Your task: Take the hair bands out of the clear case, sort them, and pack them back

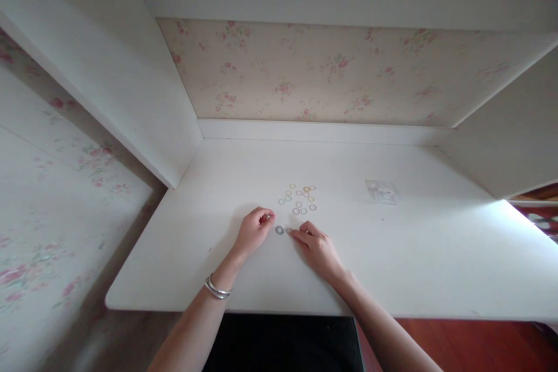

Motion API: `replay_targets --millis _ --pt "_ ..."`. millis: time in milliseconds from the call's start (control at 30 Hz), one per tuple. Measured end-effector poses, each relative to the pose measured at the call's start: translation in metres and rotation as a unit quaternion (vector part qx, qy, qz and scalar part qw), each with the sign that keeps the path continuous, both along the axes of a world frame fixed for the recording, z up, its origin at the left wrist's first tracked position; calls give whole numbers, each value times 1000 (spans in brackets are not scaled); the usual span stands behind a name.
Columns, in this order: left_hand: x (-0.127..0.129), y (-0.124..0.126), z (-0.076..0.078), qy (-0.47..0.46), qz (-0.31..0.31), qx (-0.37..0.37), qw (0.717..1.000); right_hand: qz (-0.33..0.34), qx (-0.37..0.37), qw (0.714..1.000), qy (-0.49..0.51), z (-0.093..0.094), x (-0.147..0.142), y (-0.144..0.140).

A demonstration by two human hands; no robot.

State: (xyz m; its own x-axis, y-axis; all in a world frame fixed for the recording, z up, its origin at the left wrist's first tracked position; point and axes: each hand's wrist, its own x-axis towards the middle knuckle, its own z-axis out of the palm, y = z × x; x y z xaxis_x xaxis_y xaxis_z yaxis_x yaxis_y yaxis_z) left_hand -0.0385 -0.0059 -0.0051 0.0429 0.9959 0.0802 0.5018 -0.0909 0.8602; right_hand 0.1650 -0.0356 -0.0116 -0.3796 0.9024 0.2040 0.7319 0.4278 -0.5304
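White and bare for the most part, our table (392, 256) fills the middle of the frame, set in an alcove with flowered wallpaper (305, 70) across the top. Our left hand (254, 230) rests just left of centre, fingers curled in with the fingertips pinched together; whether something small sits between them we cannot tell. A silver bangle (217, 289) circles that wrist, lower in the frame. Our right hand (316, 246) lies just right of centre, loosely closed, its forefinger stretched to the left and touching the table right beside a grey ring (279, 230). That ring lies flat between our two hands, close to both. Just above the hands, a scatter of small rings (300, 200), gold and silver, lies spread on the table, a little apart from the grey one. Further to the right, well apart from them, lies a small clear plastic bag (382, 191). Red floor (479, 343) shows at the lower right of the frame.
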Motion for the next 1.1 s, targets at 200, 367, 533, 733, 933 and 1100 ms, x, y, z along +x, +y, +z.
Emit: replay_targets --millis 200,367,533,733,933,1100 --pt "0 0 -1 15 1 12 1000 11 -3 1000 -12 -1 1 1" --pt "0 2 -2 29 2 19 999 -14 -5 998 67 -4 4 -1" --pt "7 10 5 40 -23 16 999 -93 -12 980 174 -3 14 -7" --pt "37 36 17 160 -84 60 982 -115 -31 972 202 -3 21 -9" --pt "67 62 15 266 -54 14 962 -122 -29 968 218 -8 22 -7" --pt "78 70 12 284 -81 -17 955 -118 -33 966 229 -7 23 -8"
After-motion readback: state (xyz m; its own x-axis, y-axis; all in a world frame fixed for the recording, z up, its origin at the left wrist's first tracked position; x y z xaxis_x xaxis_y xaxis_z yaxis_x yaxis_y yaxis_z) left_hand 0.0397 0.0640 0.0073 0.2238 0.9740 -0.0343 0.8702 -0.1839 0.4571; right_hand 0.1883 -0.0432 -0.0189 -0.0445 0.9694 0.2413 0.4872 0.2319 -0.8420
